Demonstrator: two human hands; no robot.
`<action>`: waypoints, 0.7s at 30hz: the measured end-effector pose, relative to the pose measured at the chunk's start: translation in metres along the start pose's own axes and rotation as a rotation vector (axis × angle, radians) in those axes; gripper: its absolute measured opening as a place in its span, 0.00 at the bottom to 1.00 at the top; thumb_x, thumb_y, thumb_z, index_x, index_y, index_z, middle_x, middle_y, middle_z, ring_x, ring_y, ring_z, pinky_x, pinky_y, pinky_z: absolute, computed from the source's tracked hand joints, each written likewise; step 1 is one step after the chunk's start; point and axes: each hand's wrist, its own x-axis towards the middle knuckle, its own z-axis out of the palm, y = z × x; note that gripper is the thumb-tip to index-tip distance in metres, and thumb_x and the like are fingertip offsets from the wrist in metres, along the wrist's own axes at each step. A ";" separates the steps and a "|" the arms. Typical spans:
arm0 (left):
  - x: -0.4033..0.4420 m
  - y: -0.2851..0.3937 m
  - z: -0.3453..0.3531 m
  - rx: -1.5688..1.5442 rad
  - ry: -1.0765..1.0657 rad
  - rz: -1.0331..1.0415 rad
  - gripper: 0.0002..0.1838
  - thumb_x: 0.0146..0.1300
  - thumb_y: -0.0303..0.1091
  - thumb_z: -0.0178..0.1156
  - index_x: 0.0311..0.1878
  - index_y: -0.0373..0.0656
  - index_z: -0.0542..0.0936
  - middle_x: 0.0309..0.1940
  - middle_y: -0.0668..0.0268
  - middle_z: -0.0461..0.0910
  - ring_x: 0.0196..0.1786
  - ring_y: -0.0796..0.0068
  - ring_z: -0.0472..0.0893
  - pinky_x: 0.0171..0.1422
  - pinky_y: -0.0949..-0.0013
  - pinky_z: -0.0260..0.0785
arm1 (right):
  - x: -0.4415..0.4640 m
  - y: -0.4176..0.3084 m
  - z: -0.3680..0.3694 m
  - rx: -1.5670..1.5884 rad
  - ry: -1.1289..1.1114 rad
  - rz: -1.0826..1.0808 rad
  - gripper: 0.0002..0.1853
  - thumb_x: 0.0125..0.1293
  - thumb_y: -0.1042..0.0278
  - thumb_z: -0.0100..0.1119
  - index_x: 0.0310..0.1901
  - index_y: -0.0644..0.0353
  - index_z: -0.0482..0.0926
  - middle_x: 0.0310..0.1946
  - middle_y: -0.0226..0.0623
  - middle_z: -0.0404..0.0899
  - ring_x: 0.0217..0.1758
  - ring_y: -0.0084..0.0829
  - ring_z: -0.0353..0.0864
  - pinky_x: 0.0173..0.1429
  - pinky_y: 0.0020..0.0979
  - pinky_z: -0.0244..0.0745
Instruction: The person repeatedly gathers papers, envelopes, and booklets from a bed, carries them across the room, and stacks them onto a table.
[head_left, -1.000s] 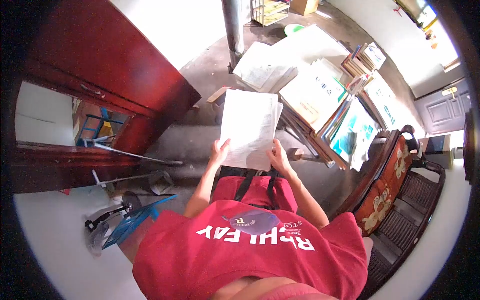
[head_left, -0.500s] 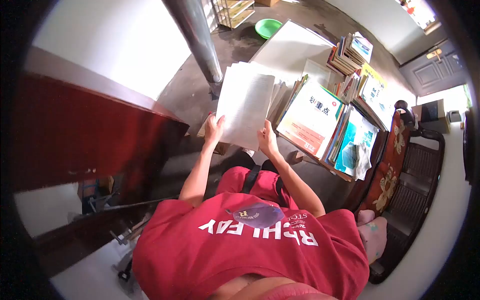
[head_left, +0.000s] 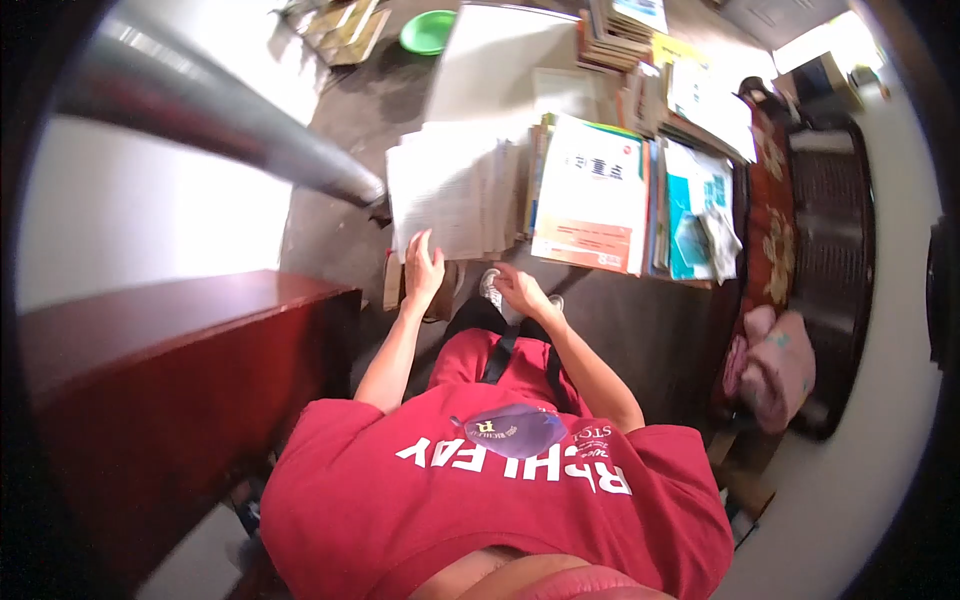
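A stack of white paper sheets lies on the near left corner of the white table, its sheets slightly fanned to the right. My left hand is at the stack's near edge with fingers stretched out and apart; its fingertips overlap the lowest sheets. Just below the right part of the stack is my right hand, apart from the papers, fingers loosely bent and nothing seen in it. A white and orange book tops the pile to the right of the papers.
Teal-covered books with a crumpled wrapper lie at the table's right, with more book piles behind. A metal pole slants in from the left above a dark red cabinet. A green basin and wooden bench are beyond.
The papers both hands held are now down on the stack at the table corner. Both hands have let go, the right drawing back toward my body. The view has shifted.
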 end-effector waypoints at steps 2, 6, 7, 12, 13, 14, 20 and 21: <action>-0.002 0.010 0.007 -0.113 -0.109 0.074 0.19 0.51 0.25 0.54 0.49 0.35 0.68 0.43 0.50 0.71 0.48 0.53 0.71 0.52 0.62 0.64 | -0.023 -0.004 -0.015 0.045 -0.020 0.067 0.17 0.58 0.68 0.50 0.47 0.67 0.71 0.31 0.46 0.79 0.35 0.31 0.80 0.39 0.28 0.73; -0.013 0.032 0.036 -0.245 -0.419 0.192 0.12 0.56 0.30 0.51 0.41 0.34 0.73 0.29 0.53 0.77 0.34 0.59 0.77 0.41 0.63 0.69 | -0.071 0.022 -0.025 0.139 0.185 0.159 0.15 0.59 0.69 0.47 0.45 0.70 0.71 0.29 0.42 0.79 0.33 0.28 0.79 0.39 0.27 0.73; -0.020 0.032 0.051 -0.368 -0.638 -0.042 0.12 0.58 0.32 0.49 0.38 0.33 0.75 0.25 0.55 0.77 0.31 0.65 0.78 0.39 0.66 0.69 | -0.082 0.033 -0.027 0.163 0.220 0.170 0.15 0.59 0.69 0.46 0.45 0.70 0.72 0.30 0.41 0.79 0.33 0.28 0.79 0.39 0.27 0.73; -0.042 0.056 0.101 -0.068 -1.187 0.071 0.17 0.57 0.38 0.50 0.43 0.36 0.75 0.37 0.52 0.78 0.41 0.59 0.78 0.45 0.65 0.67 | -0.152 0.078 -0.030 0.483 0.543 0.262 0.15 0.59 0.65 0.47 0.43 0.66 0.73 0.31 0.42 0.79 0.33 0.29 0.79 0.39 0.29 0.72; -0.046 0.059 0.112 0.116 -1.247 0.142 0.19 0.56 0.40 0.50 0.45 0.36 0.75 0.41 0.50 0.76 0.46 0.55 0.76 0.50 0.64 0.66 | -0.170 0.083 -0.031 0.532 0.630 0.251 0.13 0.60 0.67 0.47 0.42 0.67 0.73 0.31 0.41 0.79 0.32 0.27 0.79 0.37 0.27 0.72; -0.054 0.063 0.119 0.186 -1.287 0.212 0.21 0.55 0.44 0.50 0.44 0.36 0.75 0.40 0.50 0.76 0.47 0.54 0.74 0.51 0.63 0.65 | -0.188 0.092 -0.030 0.555 0.695 0.255 0.13 0.60 0.67 0.47 0.42 0.67 0.73 0.31 0.41 0.79 0.32 0.27 0.79 0.37 0.27 0.72; -0.116 0.141 0.175 0.571 -1.493 0.442 0.33 0.51 0.60 0.51 0.36 0.31 0.77 0.33 0.44 0.77 0.41 0.54 0.77 0.44 0.60 0.67 | -0.318 0.161 -0.013 0.900 1.073 0.276 0.11 0.63 0.68 0.47 0.42 0.65 0.72 0.33 0.38 0.78 0.31 0.25 0.79 0.35 0.23 0.73; -0.120 0.130 0.205 0.590 -1.507 0.535 0.33 0.52 0.59 0.50 0.35 0.29 0.76 0.31 0.43 0.76 0.39 0.51 0.77 0.43 0.59 0.67 | -0.335 0.171 -0.004 0.981 1.214 0.216 0.09 0.62 0.71 0.47 0.39 0.69 0.72 0.30 0.40 0.77 0.31 0.25 0.78 0.34 0.24 0.75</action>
